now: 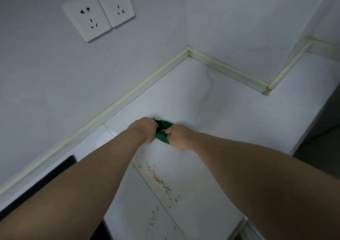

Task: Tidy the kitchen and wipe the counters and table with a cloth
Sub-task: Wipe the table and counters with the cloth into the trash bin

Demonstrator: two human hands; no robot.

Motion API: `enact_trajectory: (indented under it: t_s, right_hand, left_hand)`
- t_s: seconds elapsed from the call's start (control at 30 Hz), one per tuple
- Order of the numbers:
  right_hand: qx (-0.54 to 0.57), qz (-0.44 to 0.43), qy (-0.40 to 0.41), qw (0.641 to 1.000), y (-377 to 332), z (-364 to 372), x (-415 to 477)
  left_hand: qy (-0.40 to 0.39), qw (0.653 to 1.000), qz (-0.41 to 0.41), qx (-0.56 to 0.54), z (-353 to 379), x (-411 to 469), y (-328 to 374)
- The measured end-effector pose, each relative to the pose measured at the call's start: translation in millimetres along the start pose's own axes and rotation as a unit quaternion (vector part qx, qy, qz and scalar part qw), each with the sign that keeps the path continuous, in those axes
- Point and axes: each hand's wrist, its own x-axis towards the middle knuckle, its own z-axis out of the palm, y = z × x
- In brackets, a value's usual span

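Observation:
A bunched green cloth (162,129) lies on the white marble counter (211,114), a little out from the back wall. My left hand (145,129) grips its left side and my right hand (179,136) grips its right side, knuckles up. Most of the cloth is hidden under the two hands. A trail of pale yellow crumbs (160,181) lies on the counter between my forearms, nearer to me than the cloth.
A black cooktop (55,173) is set into the counter at the lower left. Two white wall sockets (97,11) sit on the wall above. A cream sealing strip (128,94) runs along the wall joint. The counter's edge drops off at the right (301,136).

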Motion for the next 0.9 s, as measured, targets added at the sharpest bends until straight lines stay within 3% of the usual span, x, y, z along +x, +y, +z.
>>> enact_trajectory:
  t_s: [0.1,0.27,0.53,0.67,0.77,0.9]
  right_hand:
    - [0.072,0.036,0.069,0.994,3.5,-13.4,-6.2]
    - [0.136,0.054,0.232,0.962,27.4,-69.8,-26.8]
    - [0.007,0.114,0.381,0.917,120.9,-140.0,-58.4]
    - [-0.089,0.177,0.358,0.913,172.1,-112.9,-66.9]
    - [-0.05,0.196,0.283,0.938,203.6,-77.9,-58.5]
    - [-0.062,0.194,0.282,0.938,205.0,-71.6,-37.6]
  left_hand:
    - [0.032,0.999,0.011,0.008,-33.5,1.0,5.8]
    - [0.164,0.983,0.083,-0.01,-111.1,12.6,34.8]
    - [0.271,0.938,0.187,-0.105,-160.6,64.5,121.0]
    - [0.232,0.946,0.215,-0.075,-135.0,102.5,173.3]
    - [0.173,0.951,0.255,-0.02,-100.2,131.0,202.0]
    - [0.192,0.942,0.277,-0.007,-94.8,147.8,194.0]
